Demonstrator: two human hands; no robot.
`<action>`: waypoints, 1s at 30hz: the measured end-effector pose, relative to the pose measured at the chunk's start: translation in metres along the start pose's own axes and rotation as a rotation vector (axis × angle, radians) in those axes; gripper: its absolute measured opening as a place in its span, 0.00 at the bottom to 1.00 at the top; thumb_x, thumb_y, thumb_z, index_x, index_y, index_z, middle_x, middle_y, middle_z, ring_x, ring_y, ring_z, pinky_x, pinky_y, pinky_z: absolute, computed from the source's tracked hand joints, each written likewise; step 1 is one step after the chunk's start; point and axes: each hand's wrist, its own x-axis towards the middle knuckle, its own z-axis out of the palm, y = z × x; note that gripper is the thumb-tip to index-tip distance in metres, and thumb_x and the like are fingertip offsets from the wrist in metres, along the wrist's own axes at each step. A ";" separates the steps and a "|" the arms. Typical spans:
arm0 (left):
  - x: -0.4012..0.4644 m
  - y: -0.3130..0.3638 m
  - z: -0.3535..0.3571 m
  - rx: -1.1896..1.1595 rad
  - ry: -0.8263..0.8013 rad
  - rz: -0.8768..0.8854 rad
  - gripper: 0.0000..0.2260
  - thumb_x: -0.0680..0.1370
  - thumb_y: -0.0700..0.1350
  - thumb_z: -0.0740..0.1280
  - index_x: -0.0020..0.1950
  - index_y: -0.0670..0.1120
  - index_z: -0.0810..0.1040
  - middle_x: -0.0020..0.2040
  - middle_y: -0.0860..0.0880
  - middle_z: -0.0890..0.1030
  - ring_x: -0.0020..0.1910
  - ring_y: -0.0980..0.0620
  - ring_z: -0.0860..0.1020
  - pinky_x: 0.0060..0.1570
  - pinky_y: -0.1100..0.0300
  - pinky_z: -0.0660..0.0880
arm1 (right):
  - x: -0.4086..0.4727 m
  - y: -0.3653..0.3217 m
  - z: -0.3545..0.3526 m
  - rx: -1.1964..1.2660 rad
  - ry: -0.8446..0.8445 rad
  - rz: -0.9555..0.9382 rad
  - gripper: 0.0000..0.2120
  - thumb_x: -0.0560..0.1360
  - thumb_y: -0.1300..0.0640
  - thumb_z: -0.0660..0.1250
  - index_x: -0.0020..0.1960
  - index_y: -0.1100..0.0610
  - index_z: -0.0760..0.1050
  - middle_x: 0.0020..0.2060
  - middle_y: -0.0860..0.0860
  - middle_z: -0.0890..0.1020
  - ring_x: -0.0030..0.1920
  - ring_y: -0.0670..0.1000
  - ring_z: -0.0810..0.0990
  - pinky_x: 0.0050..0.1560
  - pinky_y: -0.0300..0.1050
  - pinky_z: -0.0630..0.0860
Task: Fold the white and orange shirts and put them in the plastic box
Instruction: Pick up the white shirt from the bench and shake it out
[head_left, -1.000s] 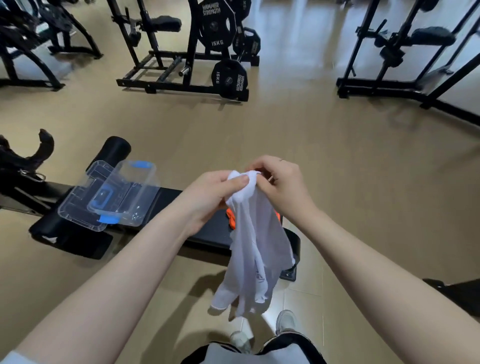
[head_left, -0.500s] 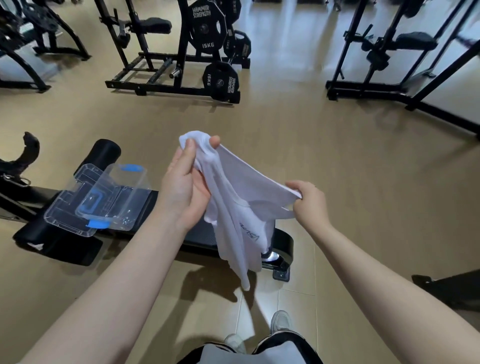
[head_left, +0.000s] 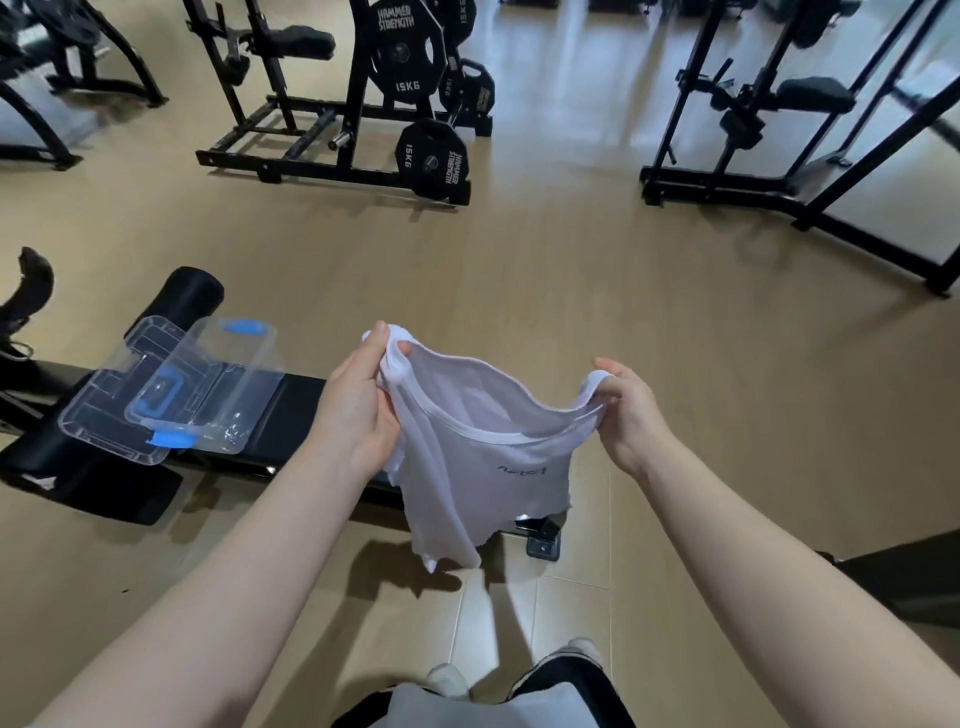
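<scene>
A white shirt (head_left: 467, 457) hangs spread in the air between both hands, above the right end of a black gym bench (head_left: 296, 415). My left hand (head_left: 358, 405) grips one shoulder of it and my right hand (head_left: 628, 410) pinches the other, with the neckline stretched between them. The clear plastic box (head_left: 228, 384) with blue latches stands on the bench to the left, and its clear lid (head_left: 109, 415) lies beside it. The orange shirt is hidden behind the white one.
Weight racks with 15 kg plates (head_left: 431, 156) stand on the tan floor at the back. Another black machine frame (head_left: 779, 119) is at the back right. A dark object (head_left: 904, 582) sits low on the right. My shoes (head_left: 447, 680) show at the bottom.
My hands moved apart and stretched the white shirt out by its shoulders. A second ago they held it bunched together, and the orange shirt was visible on the bench behind it.
</scene>
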 end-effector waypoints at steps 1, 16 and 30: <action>0.000 -0.004 0.001 0.025 0.004 -0.016 0.10 0.79 0.48 0.62 0.40 0.45 0.74 0.28 0.52 0.78 0.30 0.57 0.79 0.40 0.62 0.76 | 0.000 -0.004 -0.001 0.057 -0.055 0.020 0.17 0.63 0.68 0.58 0.50 0.57 0.71 0.32 0.54 0.72 0.31 0.51 0.71 0.34 0.42 0.67; -0.013 -0.098 0.103 0.456 0.259 0.335 0.10 0.76 0.43 0.66 0.34 0.45 0.78 0.36 0.46 0.75 0.36 0.51 0.72 0.38 0.58 0.69 | 0.076 -0.082 -0.082 -0.673 -0.202 -0.401 0.06 0.74 0.66 0.60 0.46 0.58 0.74 0.35 0.54 0.75 0.34 0.49 0.70 0.34 0.35 0.68; -0.003 -0.131 0.114 0.509 0.610 0.537 0.06 0.73 0.41 0.69 0.40 0.40 0.76 0.38 0.44 0.76 0.38 0.51 0.72 0.40 0.57 0.69 | 0.154 -0.116 -0.015 -0.586 -0.384 -0.488 0.12 0.75 0.61 0.55 0.39 0.49 0.71 0.24 0.48 0.71 0.26 0.47 0.68 0.32 0.41 0.68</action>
